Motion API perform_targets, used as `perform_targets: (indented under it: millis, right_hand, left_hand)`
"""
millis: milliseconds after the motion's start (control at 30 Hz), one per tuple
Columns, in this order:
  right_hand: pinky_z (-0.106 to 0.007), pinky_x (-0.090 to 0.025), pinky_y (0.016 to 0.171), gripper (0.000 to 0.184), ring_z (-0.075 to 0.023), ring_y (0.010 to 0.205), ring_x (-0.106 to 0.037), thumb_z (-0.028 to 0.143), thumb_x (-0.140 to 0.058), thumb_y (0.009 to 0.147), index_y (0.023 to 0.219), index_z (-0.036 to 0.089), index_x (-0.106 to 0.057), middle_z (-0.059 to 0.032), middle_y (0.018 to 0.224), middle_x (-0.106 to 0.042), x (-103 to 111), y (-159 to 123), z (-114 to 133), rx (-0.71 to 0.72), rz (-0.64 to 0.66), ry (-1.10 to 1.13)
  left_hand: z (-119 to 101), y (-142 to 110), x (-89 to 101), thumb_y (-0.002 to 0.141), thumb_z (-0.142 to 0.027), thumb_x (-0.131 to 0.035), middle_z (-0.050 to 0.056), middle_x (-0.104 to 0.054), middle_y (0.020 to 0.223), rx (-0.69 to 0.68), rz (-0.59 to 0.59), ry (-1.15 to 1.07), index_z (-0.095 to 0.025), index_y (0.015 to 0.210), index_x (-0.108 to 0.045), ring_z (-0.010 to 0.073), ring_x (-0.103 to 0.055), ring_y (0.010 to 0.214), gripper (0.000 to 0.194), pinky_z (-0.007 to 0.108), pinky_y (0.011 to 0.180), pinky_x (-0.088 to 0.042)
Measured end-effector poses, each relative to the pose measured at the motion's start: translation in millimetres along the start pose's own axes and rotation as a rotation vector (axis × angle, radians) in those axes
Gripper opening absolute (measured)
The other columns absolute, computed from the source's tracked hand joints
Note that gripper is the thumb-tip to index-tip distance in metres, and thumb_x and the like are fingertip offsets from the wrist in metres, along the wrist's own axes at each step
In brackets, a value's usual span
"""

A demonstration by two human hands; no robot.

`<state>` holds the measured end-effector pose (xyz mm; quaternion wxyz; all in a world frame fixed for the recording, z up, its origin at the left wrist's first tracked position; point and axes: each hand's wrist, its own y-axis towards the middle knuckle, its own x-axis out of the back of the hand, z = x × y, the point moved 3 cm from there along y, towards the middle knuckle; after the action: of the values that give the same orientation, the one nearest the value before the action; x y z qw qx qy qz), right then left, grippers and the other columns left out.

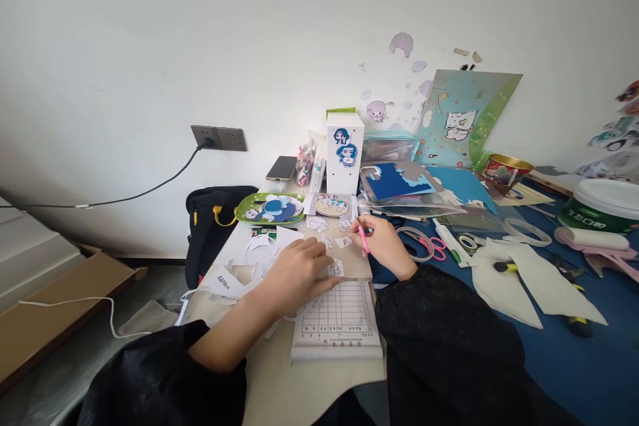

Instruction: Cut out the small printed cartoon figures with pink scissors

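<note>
The right hand [377, 239] has its fingers pinched on a thin pink tool [364, 240], held up over a pale board [360, 270]. A small bit of paper [343, 242] is near the tool. The left hand [299, 273] has bent fingers low over the board, and I cannot tell if they hold anything. Little black-and-white drawings [317, 224] lie on the board.

Just below is a paper pad [339, 313] with a printed grid; its writing is too small to read. To the left, a paper scrap [224, 281] has black writing that ends in "cm".

Behind, a green tray [243, 208] holds blue and white cut-out shapes. A tall white box [343, 176] has 2 blue-haired stickers [346, 155] on its front. A see-through pouch [392, 148] has things inside, too blurry to name.

Far right on the blue worktop [554, 373], a white-lidded tub [582, 216] has big white Chinese letters on green. Near it is a gold-rimmed tin [502, 170] with a picture on its side
</note>
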<state>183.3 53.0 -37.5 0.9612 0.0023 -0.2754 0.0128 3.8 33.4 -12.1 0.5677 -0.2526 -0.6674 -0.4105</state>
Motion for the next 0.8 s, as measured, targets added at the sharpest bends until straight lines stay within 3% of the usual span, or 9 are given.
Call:
perform_targets:
  millis: [233,400,600,800]
  right_hand:
    - [-0.038,-0.052,0.074,0.027,-0.0197,0.089,-0.060,0.027,-0.053,0.089,0.113,0.015,-0.054,-0.0076,0.110,-0.058,-1.7,-3.0,2.9,0.022,0.025,-0.030]
    - [-0.038,-0.052,0.074,0.027,-0.0196,0.089,-0.060,0.028,-0.052,0.089,0.113,0.015,-0.054,-0.0077,0.110,-0.058,1.4,-2.3,1.1,0.042,0.016,-0.062]
    - [-0.038,-0.051,0.074,0.027,-0.0196,0.089,-0.060,0.027,-0.053,0.089,0.113,0.015,-0.054,-0.0077,0.110,-0.058,-0.3,-0.8,-3.5,0.075,0.078,-0.137]
    - [-0.038,-0.051,0.075,0.026,-0.0195,0.090,-0.060,0.027,-0.053,0.089,0.112,0.015,-0.054,-0.0077,0.110,-0.058,-3.3,1.1,-3.7,0.092,0.135,-0.216]
  left_hand:
    - [14.3,-0.9,-2.6,0.089,-0.044,-0.039,0.012,-0.061,0.115,0.055,-0.029,0.005,-0.016,0.112,-0.056,0.0263,-0.053,0.107,0.040,0.042,0.089,-0.039]
    - [8.4,-1.8,-2.7,0.088,-0.052,-0.034,0.014,-0.063,0.112,0.047,0.006,0.026,-0.014,0.107,-0.058,0.0293,-0.055,0.105,0.049,0.046,0.091,-0.037]
    - [2.3,-2.8,-7.7,0.086,-0.055,-0.037,0.020,-0.048,0.132,0.043,0.029,0.042,-0.010,0.104,-0.057,0.0311,-0.042,0.122,0.052,0.046,0.099,-0.030]
    - [2.4,-1.6,-8.9,0.085,-0.056,-0.038,0.018,-0.055,0.123,0.058,0.033,0.046,-0.012,0.106,-0.055,0.0305,-0.049,0.114,0.052,0.047,0.098,-0.031]
